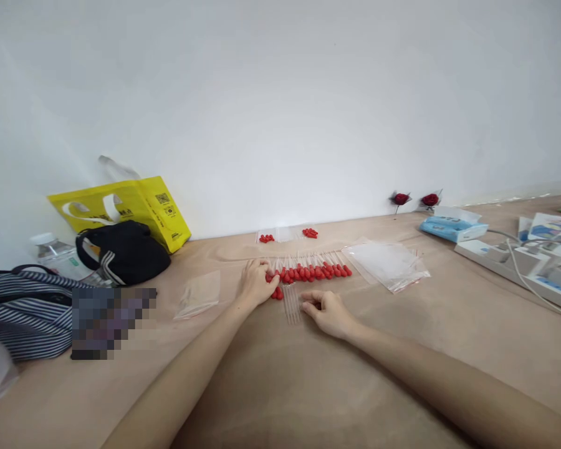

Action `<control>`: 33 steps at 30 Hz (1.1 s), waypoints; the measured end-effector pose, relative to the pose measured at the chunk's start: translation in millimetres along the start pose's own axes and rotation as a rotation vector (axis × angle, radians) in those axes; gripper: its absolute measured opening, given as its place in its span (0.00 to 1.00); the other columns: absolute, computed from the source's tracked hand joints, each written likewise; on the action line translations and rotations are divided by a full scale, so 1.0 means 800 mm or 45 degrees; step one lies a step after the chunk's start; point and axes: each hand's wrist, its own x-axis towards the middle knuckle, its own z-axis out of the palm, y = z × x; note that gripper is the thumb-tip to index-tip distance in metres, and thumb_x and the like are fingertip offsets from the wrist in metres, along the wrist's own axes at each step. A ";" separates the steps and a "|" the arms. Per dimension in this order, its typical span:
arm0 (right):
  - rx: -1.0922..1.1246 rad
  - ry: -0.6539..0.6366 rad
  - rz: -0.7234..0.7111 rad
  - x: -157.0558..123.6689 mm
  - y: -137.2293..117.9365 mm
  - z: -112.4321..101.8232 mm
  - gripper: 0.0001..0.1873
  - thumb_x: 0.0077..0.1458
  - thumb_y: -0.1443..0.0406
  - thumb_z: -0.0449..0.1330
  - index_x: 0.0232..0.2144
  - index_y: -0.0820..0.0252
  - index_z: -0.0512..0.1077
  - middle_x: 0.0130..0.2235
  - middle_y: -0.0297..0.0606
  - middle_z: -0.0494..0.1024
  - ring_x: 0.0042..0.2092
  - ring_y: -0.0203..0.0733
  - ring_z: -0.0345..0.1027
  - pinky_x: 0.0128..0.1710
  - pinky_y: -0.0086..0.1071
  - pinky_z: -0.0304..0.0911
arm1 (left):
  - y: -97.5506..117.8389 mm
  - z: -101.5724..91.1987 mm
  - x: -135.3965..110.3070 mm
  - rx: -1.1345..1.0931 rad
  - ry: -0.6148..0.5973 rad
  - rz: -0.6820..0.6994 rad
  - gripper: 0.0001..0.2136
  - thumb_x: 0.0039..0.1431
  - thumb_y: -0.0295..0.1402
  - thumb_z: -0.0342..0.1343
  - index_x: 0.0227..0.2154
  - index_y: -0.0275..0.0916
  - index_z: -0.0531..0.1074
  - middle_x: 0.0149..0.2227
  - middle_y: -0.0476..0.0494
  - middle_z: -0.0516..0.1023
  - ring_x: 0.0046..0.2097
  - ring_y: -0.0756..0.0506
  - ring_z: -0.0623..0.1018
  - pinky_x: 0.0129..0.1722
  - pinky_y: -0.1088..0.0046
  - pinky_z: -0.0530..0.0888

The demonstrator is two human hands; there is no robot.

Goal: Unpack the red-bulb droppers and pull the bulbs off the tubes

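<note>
a row of red-bulbed droppers (315, 271) lies mid-tabletop (271, 374), just ahead of both hands. the left hand (257, 282) rests on the row's left end, fingers curled over the bulbs; whether they grip one i cannot tell. the right hand (330, 310) lies unclenched, fingers just beside some clear tubes (290, 307).

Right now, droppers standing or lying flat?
Lying flat: the droppers form a side-by-side row on the table, red bulbs toward the person.

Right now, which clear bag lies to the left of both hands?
The lone flat bag beside the left hand; the bag stack lies right of the dropper row, the small bags by the wall.
</note>
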 end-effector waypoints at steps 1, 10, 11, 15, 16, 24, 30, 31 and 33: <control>0.029 0.008 0.000 0.000 0.001 0.001 0.12 0.49 0.65 0.53 0.36 0.59 0.73 0.34 0.40 0.77 0.34 0.41 0.70 0.39 0.36 0.62 | 0.000 -0.001 -0.002 -0.013 0.060 -0.028 0.05 0.45 0.30 0.55 0.19 0.37 0.70 0.35 0.42 0.71 0.41 0.42 0.69 0.43 0.65 0.66; -0.146 0.387 -0.461 -0.011 0.017 -0.022 0.19 0.50 0.63 0.54 0.45 0.62 0.65 0.40 0.45 0.71 0.40 0.43 0.65 0.39 0.37 0.63 | 0.003 -0.036 -0.072 -0.327 0.306 0.088 0.05 0.50 0.33 0.52 0.25 0.39 0.71 0.34 0.44 0.70 0.39 0.45 0.71 0.42 0.66 0.68; -0.234 0.427 -0.568 -0.013 0.017 -0.028 0.22 0.50 0.61 0.55 0.48 0.61 0.63 0.43 0.46 0.69 0.45 0.45 0.63 0.43 0.40 0.61 | 0.005 -0.037 -0.080 -0.351 0.269 0.138 0.05 0.51 0.33 0.52 0.26 0.39 0.71 0.34 0.44 0.70 0.39 0.46 0.70 0.41 0.66 0.68; -0.557 0.312 -0.868 -0.019 0.016 -0.042 0.25 0.50 0.57 0.56 0.51 0.55 0.61 0.49 0.46 0.65 0.50 0.48 0.58 0.48 0.46 0.53 | 0.016 -0.032 -0.095 -0.400 0.127 0.389 0.04 0.52 0.32 0.52 0.28 0.40 0.71 0.35 0.44 0.71 0.40 0.46 0.70 0.41 0.66 0.68; -0.613 0.259 -0.907 -0.020 0.015 -0.042 0.23 0.51 0.57 0.55 0.50 0.54 0.62 0.49 0.45 0.65 0.50 0.48 0.57 0.48 0.47 0.52 | 0.019 -0.030 -0.095 -0.398 0.116 0.464 0.04 0.53 0.32 0.52 0.29 0.40 0.71 0.35 0.44 0.71 0.40 0.46 0.70 0.41 0.66 0.68; -0.660 0.183 -0.950 -0.017 0.009 -0.026 0.09 0.56 0.65 0.50 0.36 0.54 0.70 0.36 0.36 0.75 0.44 0.40 0.63 0.51 0.45 0.49 | 0.026 -0.022 -0.089 -0.217 0.127 0.814 0.04 0.53 0.30 0.51 0.31 0.41 0.70 0.33 0.45 0.74 0.40 0.47 0.71 0.42 0.66 0.69; -0.726 0.247 -1.032 -0.019 0.009 -0.019 0.12 0.56 0.70 0.47 0.35 0.57 0.70 0.30 0.37 0.75 0.39 0.39 0.65 0.54 0.48 0.46 | 0.032 -0.014 -0.091 -0.237 0.080 0.767 0.14 0.54 0.35 0.51 0.43 0.38 0.67 0.44 0.39 0.72 0.49 0.42 0.69 0.48 0.60 0.67; -0.735 0.251 -1.057 -0.020 0.009 -0.018 0.13 0.56 0.70 0.47 0.36 0.56 0.70 0.29 0.36 0.75 0.37 0.38 0.65 0.54 0.48 0.45 | 0.033 -0.012 -0.092 -0.228 0.082 0.790 0.14 0.55 0.34 0.50 0.44 0.38 0.67 0.44 0.39 0.73 0.50 0.42 0.69 0.49 0.59 0.67; -0.758 0.261 -1.105 -0.022 0.010 -0.016 0.14 0.57 0.71 0.46 0.38 0.56 0.69 0.27 0.34 0.75 0.36 0.36 0.66 0.55 0.47 0.45 | 0.033 -0.007 -0.093 -0.193 0.106 0.827 0.13 0.57 0.32 0.48 0.44 0.38 0.67 0.44 0.40 0.73 0.51 0.42 0.68 0.49 0.58 0.67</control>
